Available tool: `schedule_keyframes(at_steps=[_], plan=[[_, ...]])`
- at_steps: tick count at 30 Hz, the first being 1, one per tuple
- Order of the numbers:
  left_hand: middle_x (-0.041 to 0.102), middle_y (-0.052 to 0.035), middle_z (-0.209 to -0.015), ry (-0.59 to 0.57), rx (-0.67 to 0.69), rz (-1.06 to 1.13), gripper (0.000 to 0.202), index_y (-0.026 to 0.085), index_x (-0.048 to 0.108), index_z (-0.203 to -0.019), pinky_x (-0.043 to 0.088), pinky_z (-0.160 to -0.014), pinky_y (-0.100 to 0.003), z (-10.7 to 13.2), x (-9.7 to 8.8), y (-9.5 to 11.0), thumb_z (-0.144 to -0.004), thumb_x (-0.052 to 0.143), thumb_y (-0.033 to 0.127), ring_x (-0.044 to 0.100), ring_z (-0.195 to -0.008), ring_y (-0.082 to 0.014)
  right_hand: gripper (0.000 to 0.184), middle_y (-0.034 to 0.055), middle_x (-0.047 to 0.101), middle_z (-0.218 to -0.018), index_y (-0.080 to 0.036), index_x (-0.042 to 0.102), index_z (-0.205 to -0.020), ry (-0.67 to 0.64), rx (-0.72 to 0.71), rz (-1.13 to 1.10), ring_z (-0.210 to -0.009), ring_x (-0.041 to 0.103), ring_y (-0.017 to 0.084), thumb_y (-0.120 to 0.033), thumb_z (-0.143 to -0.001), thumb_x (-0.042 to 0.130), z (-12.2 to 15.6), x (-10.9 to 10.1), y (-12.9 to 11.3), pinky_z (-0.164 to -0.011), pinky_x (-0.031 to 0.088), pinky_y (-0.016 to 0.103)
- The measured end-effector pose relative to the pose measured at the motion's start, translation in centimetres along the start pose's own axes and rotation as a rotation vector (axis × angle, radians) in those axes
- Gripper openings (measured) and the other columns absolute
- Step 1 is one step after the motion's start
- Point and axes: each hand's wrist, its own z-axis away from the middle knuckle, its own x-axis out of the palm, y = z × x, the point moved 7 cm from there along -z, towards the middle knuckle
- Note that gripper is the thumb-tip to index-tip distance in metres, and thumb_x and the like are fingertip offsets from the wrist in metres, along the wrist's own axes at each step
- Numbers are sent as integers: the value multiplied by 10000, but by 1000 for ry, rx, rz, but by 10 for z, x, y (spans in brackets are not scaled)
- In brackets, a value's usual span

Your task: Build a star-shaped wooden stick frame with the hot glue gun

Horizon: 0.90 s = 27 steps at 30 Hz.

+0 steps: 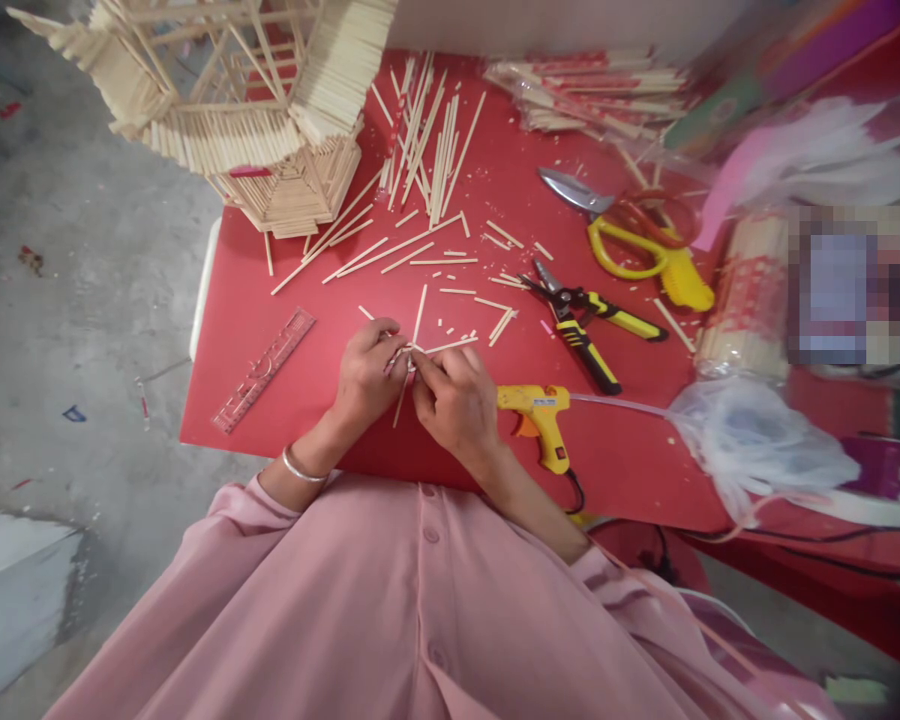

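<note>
Nearest to me, the wearer's pink shirt [360, 590] fills the bottom of my head view, a silver bangle [304, 466] on the left wrist. Just beyond its hem, above the near edge of the red table [345, 420], I have the left hand [371, 378] pinched closed on a small joint of thin wooden sticks [419, 318]. The joint sits right at the fingertips, between both hands, with one stick running away from me, one out to the right and one back toward the shirt. The right hand [457, 400] meets it with its index fingertip; I cannot tell whether its thumb closes too. Just right of that hand lies a yellow glue gun [546, 420], and well to the left, a clear ruler [264, 370] lies aslant. Farther out I see black-and-yellow cutters [577, 318], cut stick pieces scattered about, and scissors [630, 240] with yellow and orange handles. Toward the far edge are loose long sticks [424, 130], a bagged bundle [596, 90] and, at left, a stick-built model house [270, 150] with flared eaves. Grey concrete floor [112, 300] spreads beyond the table's left side.
</note>
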Motion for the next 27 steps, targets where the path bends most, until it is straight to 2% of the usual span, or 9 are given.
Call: schedule_keyframes(at_steps=[9, 19, 23, 27], plan=[[682, -95, -1038, 70, 41, 59, 137, 149, 696, -853, 553, -779, -264, 0, -4, 3, -887, 564, 129, 646, -839, -143, 399, 86, 634, -853, -180, 704, -1281, -22, 8, -8, -880, 492, 243, -189, -970, 454, -1, 3, 0, -760, 416, 359], [679, -93, -1066, 1, 13, -5, 147, 167, 689, -855, 557, -804, -283, 0, 1, -2, -893, 548, 147, 649, -879, -156, 398, 90, 621, -847, -168, 705, -1273, -13, 2, -32, -891, 484, 247, -175, -952, 469, 0, 3, -1, -763, 417, 359], [678, -95, -1055, 32, 34, 2, 139, 167, 692, -862, 550, -796, -282, 0, -1, 0, -895, 558, 156, 649, -871, -156, 388, 75, 615, -823, -200, 723, -1253, 59, 16, -57, -860, 489, 229, -186, -953, 476, 3, -9, 4, -767, 418, 342], [677, -99, -1051, 32, 39, 34, 139, 164, 706, -905, 548, -805, -281, -1, -3, 2, -917, 574, 204, 658, -893, -161, 324, 88, 646, -868, -223, 782, -1105, 145, 164, 36, -879, 514, 236, -274, -968, 492, 5, -34, 34, -805, 421, 359]])
